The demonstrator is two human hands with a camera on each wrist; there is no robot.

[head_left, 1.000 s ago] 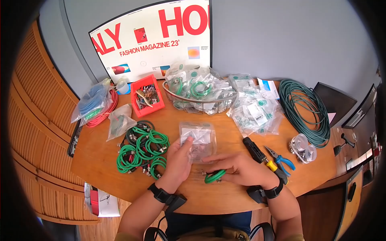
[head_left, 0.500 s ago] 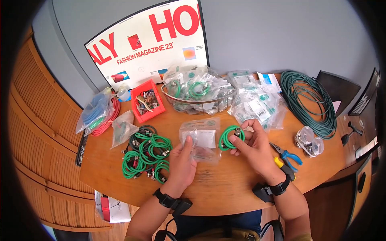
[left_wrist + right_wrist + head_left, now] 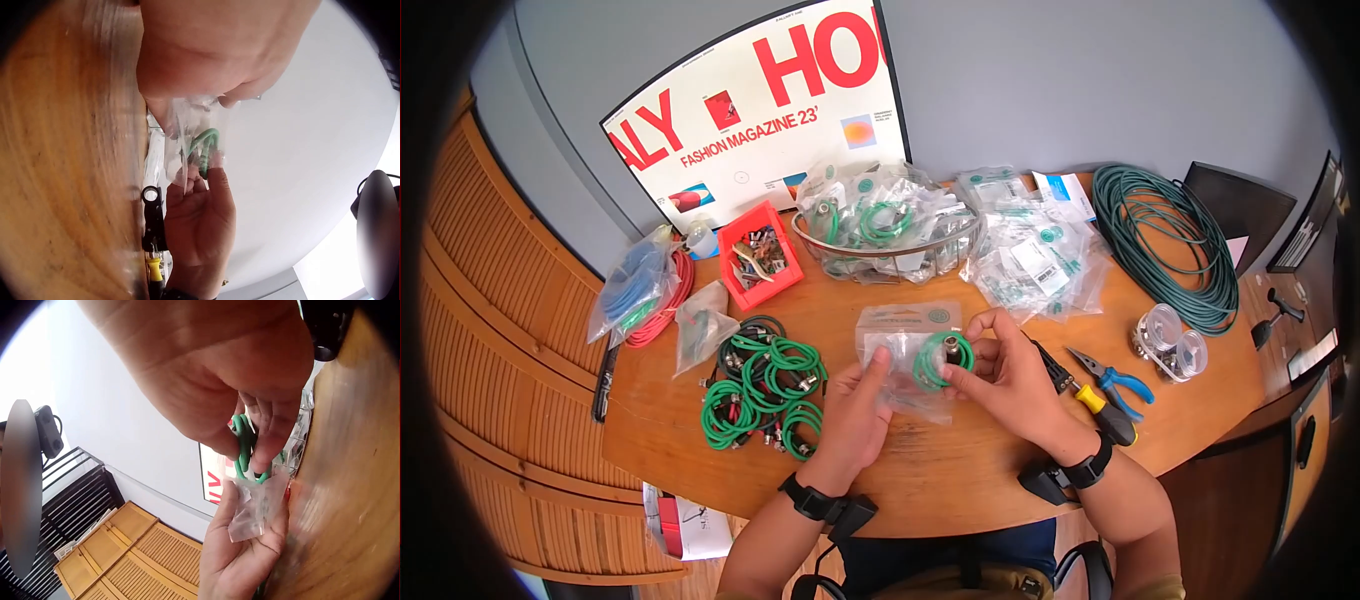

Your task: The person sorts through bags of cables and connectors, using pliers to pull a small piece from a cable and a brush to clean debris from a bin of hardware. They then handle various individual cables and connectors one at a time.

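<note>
My left hand [image 3: 855, 415] grips a clear plastic bag [image 3: 908, 318] by its left side, thumb over the front. A small coiled green cable [image 3: 924, 368] with metal connectors is pinched between the thumb and fingers of my right hand [image 3: 1022, 390]. The coil overlaps the right part of the bag, and in the left wrist view the green cable [image 3: 205, 139] shows through the plastic. From the right wrist, the coil's lower end meets the bag [image 3: 253, 512]. Left of my left hand lies a pile of similar green cables [image 3: 745, 390].
Behind the bag stand a wire basket [image 3: 870, 250] of bagged cables and a red bin [image 3: 788, 280] of small parts. To the right are flat plastic bags [image 3: 1040, 270], blue-handled pliers [image 3: 1122, 382], a yellow-and-black tool [image 3: 1105, 412], clear tubs [image 3: 1165, 335] and a large dark green cable coil [image 3: 1110, 225].
My right hand lifted the green cable coil from near the table's front edge, turned it upright, then moved it left onto the bag. My left hand kept hold of the bag.
</note>
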